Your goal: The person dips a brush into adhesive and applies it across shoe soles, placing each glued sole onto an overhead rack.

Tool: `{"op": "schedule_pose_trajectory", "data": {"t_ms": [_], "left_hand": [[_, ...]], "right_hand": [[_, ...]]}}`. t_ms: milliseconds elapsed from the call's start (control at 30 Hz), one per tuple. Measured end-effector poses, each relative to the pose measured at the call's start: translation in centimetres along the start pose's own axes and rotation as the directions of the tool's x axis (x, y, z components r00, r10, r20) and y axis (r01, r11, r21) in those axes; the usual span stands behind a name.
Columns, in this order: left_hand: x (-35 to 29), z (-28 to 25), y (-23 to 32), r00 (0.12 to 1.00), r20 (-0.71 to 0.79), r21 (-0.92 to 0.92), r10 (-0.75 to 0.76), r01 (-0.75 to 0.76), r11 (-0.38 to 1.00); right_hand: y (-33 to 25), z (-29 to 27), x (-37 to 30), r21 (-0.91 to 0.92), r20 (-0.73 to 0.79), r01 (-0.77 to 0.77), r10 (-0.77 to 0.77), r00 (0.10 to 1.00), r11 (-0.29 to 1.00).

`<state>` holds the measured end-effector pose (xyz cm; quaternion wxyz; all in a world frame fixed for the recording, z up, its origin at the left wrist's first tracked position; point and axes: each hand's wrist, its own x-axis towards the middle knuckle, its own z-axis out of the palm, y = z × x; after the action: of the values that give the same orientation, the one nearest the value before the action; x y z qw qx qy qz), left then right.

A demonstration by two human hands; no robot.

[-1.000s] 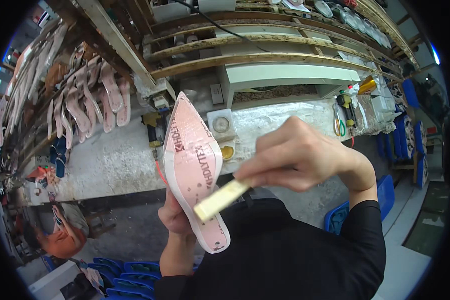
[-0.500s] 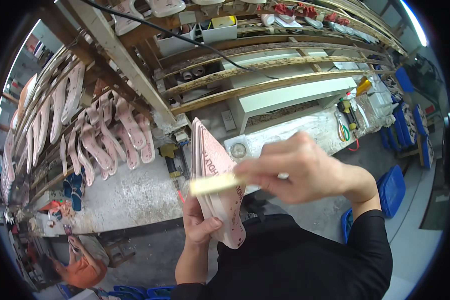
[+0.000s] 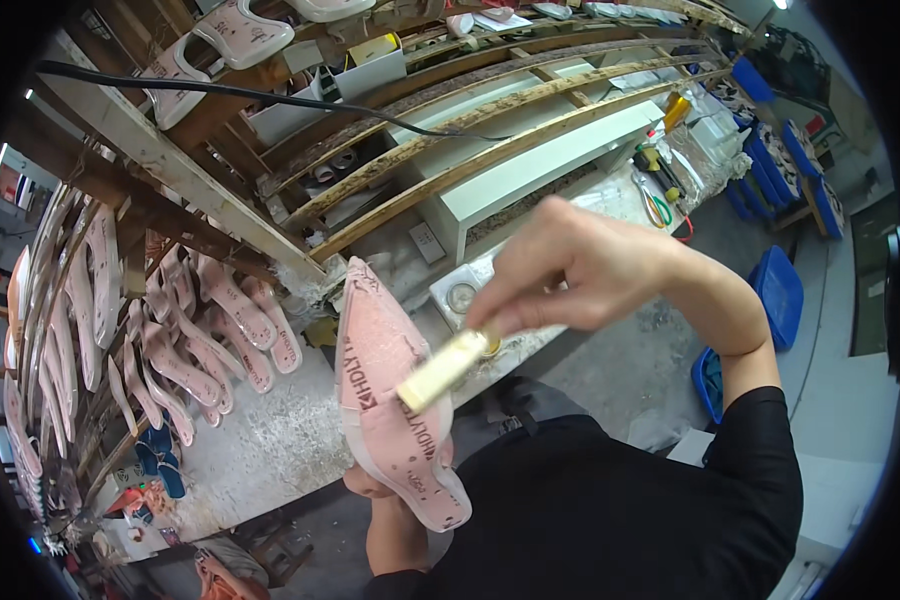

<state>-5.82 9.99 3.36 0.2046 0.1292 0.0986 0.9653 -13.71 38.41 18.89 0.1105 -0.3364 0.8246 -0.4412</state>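
My left hand [image 3: 365, 483], mostly hidden underneath, grips a pink pointed shoe insole [image 3: 378, 345] with dark print and a pale rim. Its broad face is turned up and its pointed tip aims away from me; any others stacked beneath are hidden. In my right hand [image 3: 582, 268] a pale yellow flat block [image 3: 445, 370] is pinched between thumb and fingers. Motion blurs the block, so whether it is a brush or a pad I cannot tell. Its far end lies over the middle of the insole; whether it touches is unclear.
Many pink insoles [image 3: 232, 305] hang from the rack at left. A white-stained workbench [image 3: 270, 445] runs in front of me, with a small round dish [image 3: 461, 296] on it. Wooden slats [image 3: 530, 150] cross above. Blue crates [image 3: 776, 290] stand at right.
The insole has turned from edge-on to face-up and shifted left. My right hand has tilted the yellow block downward. The whole view has swung, and the co-worker in orange is now only partly seen.
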Motion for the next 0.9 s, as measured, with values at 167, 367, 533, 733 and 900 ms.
{"op": "schedule_pose_trajectory", "data": {"t_ms": [167,367,533,733,900], "left_hand": [[0.8,-0.3,-0.3,0.985,0.142,0.08,0.098,-0.11,0.991],[5.7,4.7,-3.9,0.951,-0.117,0.421,0.285,-0.213,0.882],[9.9,9.1,-7.3,0.827,-0.167,0.631,0.537,-0.329,0.703],[10.6,10.6,-6.1,0.762,-0.205,0.623,0.614,-0.382,0.682],[7.0,7.2,-3.0,0.915,0.135,0.567,0.38,-0.386,0.728]], "right_hand": [[0.8,1.5,-4.5,0.346,-0.204,0.132,-0.062,0.977,0.929],[0.5,9.2,-8.8,0.668,-0.229,-0.035,0.25,0.941,0.744],[0.1,8.7,-7.9,0.455,-0.483,0.13,0.122,0.867,0.881],[1.1,5.4,-9.6,0.235,-0.761,0.217,0.04,0.648,0.948],[0.2,-7.3,-3.0,0.013,-0.89,-0.096,0.055,0.452,0.995]]}}
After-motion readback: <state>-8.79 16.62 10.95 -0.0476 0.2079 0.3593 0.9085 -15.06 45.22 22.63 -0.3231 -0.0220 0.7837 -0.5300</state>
